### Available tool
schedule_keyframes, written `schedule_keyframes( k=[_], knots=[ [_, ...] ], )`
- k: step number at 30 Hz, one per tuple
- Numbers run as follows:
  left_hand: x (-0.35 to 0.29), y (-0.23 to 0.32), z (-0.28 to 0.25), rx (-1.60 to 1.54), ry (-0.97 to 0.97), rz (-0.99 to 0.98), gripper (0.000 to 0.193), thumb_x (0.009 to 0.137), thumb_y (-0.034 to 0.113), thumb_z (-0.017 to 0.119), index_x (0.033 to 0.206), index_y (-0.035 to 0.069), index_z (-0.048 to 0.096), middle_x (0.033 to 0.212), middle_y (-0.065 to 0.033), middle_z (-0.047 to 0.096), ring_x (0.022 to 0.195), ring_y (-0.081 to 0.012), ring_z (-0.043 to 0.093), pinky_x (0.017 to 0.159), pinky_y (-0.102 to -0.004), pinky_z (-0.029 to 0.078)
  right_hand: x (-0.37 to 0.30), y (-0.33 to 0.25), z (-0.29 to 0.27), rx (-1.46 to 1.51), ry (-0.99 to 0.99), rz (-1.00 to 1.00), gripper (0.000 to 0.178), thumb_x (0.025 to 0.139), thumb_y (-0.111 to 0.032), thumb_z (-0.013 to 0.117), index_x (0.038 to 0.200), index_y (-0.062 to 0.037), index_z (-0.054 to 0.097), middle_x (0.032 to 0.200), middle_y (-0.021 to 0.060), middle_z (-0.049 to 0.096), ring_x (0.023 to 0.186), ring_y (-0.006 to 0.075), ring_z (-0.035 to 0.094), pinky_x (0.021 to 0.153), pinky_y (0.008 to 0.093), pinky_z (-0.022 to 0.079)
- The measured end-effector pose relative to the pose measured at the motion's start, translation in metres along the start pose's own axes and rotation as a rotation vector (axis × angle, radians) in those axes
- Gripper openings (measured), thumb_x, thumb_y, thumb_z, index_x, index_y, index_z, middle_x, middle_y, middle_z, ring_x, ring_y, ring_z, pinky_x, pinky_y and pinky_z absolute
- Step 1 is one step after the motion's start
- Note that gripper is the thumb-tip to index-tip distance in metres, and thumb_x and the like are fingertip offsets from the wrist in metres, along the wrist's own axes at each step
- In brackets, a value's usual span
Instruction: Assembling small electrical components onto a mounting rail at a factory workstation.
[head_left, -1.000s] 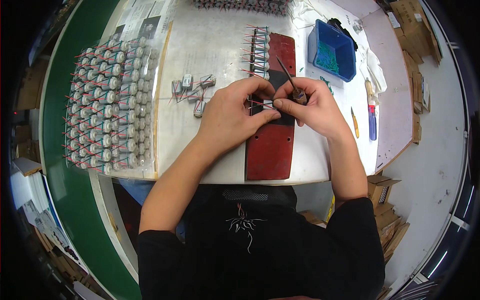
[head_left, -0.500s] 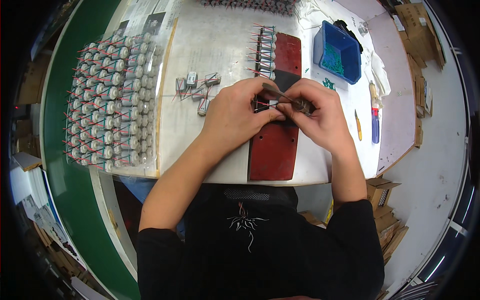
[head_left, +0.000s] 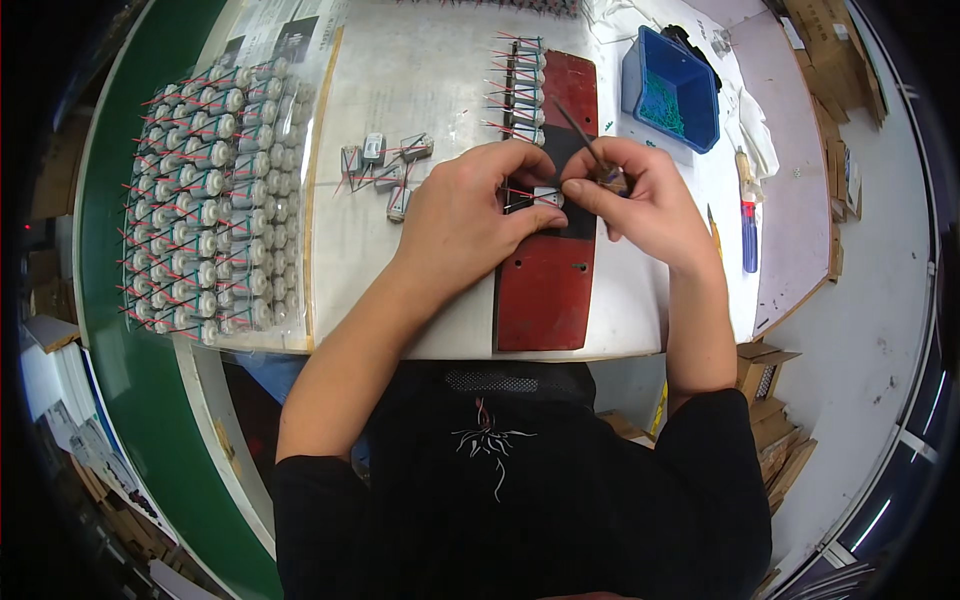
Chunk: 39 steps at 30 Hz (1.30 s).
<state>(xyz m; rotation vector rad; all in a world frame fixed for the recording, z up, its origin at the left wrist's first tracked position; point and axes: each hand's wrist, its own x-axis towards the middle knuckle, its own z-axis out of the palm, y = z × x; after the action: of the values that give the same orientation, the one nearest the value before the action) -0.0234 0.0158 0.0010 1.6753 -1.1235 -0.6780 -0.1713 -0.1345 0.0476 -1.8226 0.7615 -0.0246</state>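
Observation:
My left hand (head_left: 485, 195) is closed around a small motor (head_left: 546, 197) with thin wires, its fingertips at the motor's sides. The motor lies over the dark middle of a red board (head_left: 545, 300). My right hand (head_left: 645, 200) grips a tool with a thin dark blade (head_left: 580, 128); the blade points up and away to the left. The tool's brownish handle is mostly hidden in the palm. The right thumb and forefinger come together close to the motor's right end. A row of similar motors (head_left: 528, 95) with red and dark wires lines the board's far left edge.
Clear plastic trays of wired motors (head_left: 200, 200) cover the left of the table. Several loose motors (head_left: 388, 170) lie left of my left hand. A blue bin (head_left: 675, 95) holds small green pieces. A purple-handled screwdriver (head_left: 749, 235) and a yellow-handled tool (head_left: 714, 230) lie at right.
My right hand has drawn slightly right, away from the left one, and the tool's blade has swung more upright. The motor in my left hand now shows more.

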Motion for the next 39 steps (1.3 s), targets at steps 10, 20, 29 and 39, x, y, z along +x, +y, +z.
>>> schedule_keyframes(
  k=[10, 20, 29, 39],
  knots=[
    [0.002, -0.005, -0.001, 0.026, 0.071, 0.154, 0.037, 0.077, 0.016, 0.089, 0.109, 0.006, 0.073, 0.097, -0.0046, 0.076, 0.073, -0.0112, 0.065, 0.061, -0.0252, 0.049, -0.040, 0.016, -0.006, -0.446, -0.122, -0.567, 0.014, 0.084, -0.003, 0.080, 0.092, -0.0019, 0.069, 0.083, 0.0059, 0.065, 0.062, 0.0163, 0.062, 0.053, 0.0265, 0.046],
    [-0.002, 0.005, -0.003, 0.254, 0.234, 0.460, 0.027, 0.082, 0.015, 0.085, 0.106, 0.008, 0.075, 0.096, -0.0046, 0.074, 0.075, -0.0147, 0.066, 0.062, -0.0270, 0.050, -0.057, 0.003, 0.006, -0.011, 0.127, -0.259, 0.012, 0.088, 0.005, 0.071, 0.098, 0.0001, 0.066, 0.089, 0.0060, 0.061, 0.072, 0.0140, 0.061, 0.057, 0.0251, 0.045],
    [-0.005, 0.005, -0.016, -0.257, 0.081, 0.289, 0.014, 0.091, 0.014, 0.078, 0.100, 0.004, 0.075, 0.086, -0.0040, 0.070, 0.068, -0.0096, 0.058, 0.058, -0.0257, 0.043, -0.013, -0.021, 0.011, -0.065, 0.115, -0.650, 0.015, 0.087, 0.007, 0.068, 0.100, -0.0007, 0.070, 0.094, 0.0072, 0.064, 0.078, 0.0141, 0.058, 0.067, 0.0252, 0.044],
    [-0.011, 0.008, -0.015, -0.382, 0.008, 0.240, 0.007, 0.094, 0.010, 0.074, 0.094, 0.004, 0.072, 0.084, -0.0024, 0.069, 0.067, -0.0071, 0.054, 0.058, -0.0243, 0.040, -0.015, 0.005, 0.028, 0.366, 0.130, -0.561, 0.012, 0.088, 0.005, 0.073, 0.098, 0.0001, 0.069, 0.099, 0.0040, 0.066, 0.081, 0.0101, 0.059, 0.067, 0.0238, 0.045]
  ],
)
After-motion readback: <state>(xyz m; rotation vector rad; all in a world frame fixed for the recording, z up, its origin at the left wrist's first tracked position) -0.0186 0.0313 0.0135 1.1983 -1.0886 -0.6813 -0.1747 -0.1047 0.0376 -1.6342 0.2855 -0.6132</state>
